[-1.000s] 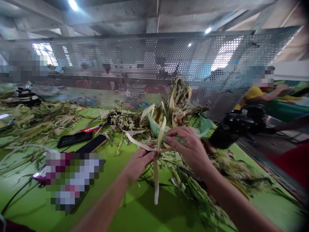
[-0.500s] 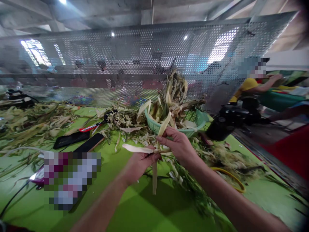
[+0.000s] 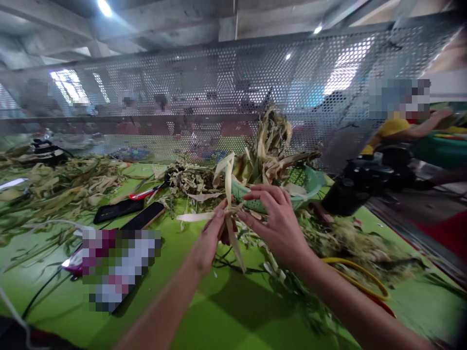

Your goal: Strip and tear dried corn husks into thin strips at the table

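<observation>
Pale corn husk strips (image 3: 229,187) cross each other above the green table, one pointing up, one to the left and one hanging down. My left hand (image 3: 211,236) pinches them where they meet, thumb on top and fingers behind. Just to the right, my right hand (image 3: 273,218) has its fingers stretched and apart; its thumb tip lies close to the strips' short right end, and I cannot tell whether it touches. Behind the hands a light green plastic basket (image 3: 314,182) holds a heap of dry corn husks (image 3: 272,136).
Loose husks (image 3: 83,182) cover the table's back left. A red cutter knife (image 3: 146,193), a black phone (image 3: 118,210) and another phone (image 3: 146,214) lie nearer. Right are corn silk (image 3: 365,243), a yellow ring (image 3: 359,267) and a black camera-like object (image 3: 353,184). A person in yellow (image 3: 394,127) sits beyond.
My right hand has let go of the upright husk strip and its fingers have spread. The crossed strips have shifted slightly left and turned in my left hand. The view has shifted a little.
</observation>
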Demonstrator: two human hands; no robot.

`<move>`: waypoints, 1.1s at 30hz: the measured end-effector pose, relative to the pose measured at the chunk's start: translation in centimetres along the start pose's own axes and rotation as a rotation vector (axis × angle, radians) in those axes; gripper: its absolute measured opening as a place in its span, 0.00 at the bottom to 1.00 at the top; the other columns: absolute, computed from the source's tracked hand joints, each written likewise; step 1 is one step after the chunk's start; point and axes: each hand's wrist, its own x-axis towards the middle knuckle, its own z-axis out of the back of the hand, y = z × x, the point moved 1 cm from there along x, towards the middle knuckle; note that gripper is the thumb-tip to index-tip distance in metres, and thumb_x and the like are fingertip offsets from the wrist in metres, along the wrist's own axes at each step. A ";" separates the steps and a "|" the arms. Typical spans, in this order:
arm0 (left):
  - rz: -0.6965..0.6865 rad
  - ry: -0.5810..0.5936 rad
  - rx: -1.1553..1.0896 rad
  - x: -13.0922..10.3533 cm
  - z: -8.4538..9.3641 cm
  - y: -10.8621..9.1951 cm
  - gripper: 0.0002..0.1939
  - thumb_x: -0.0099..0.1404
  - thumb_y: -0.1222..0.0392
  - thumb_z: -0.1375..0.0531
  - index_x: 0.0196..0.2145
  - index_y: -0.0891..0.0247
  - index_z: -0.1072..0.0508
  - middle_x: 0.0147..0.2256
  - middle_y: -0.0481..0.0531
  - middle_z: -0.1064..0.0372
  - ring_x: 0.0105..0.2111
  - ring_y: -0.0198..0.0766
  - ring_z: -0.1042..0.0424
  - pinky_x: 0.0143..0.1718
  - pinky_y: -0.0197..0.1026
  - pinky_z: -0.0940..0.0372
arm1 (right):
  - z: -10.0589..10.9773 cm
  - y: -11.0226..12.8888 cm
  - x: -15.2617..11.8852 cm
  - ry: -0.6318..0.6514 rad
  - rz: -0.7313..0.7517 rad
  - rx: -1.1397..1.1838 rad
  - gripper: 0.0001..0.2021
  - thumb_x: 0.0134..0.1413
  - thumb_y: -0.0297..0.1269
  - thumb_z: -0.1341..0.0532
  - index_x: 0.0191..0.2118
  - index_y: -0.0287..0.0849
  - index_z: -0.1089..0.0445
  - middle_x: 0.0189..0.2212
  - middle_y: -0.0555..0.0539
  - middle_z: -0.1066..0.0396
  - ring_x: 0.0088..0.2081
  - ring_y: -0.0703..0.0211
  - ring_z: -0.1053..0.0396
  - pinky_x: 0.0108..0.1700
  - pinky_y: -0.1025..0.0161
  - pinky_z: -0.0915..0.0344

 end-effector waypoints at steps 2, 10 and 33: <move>-0.025 -0.032 -0.010 0.0 0.0 -0.1 0.28 0.63 0.41 0.47 0.59 0.51 0.38 0.38 0.50 0.28 0.36 0.36 0.32 0.34 0.36 0.39 | 0.2 0.2 -0.1 -0.058 -0.058 0.047 0.09 0.53 0.43 0.38 0.37 0.44 0.32 0.42 0.43 0.33 0.48 0.48 0.38 0.50 0.53 0.42; -0.115 -0.007 -0.062 -0.4 -1.1 0.6 0.23 0.65 0.44 0.47 0.55 0.50 0.33 0.57 0.49 0.37 0.61 0.38 0.45 0.58 0.40 0.45 | -2.9 0.5 -1.4 0.401 -0.548 0.879 0.14 0.50 0.46 0.36 0.38 0.42 0.29 0.34 0.48 0.27 0.39 0.56 0.31 0.43 0.61 0.37; -0.269 0.067 0.634 0.1 0.4 -0.7 0.09 0.66 0.55 0.46 0.37 0.63 0.33 0.34 0.51 0.32 0.33 0.35 0.35 0.36 0.37 0.40 | -3.3 -1.2 -1.7 0.379 -0.536 0.947 0.15 0.46 0.47 0.34 0.34 0.41 0.31 0.26 0.52 0.34 0.27 0.64 0.38 0.30 0.65 0.42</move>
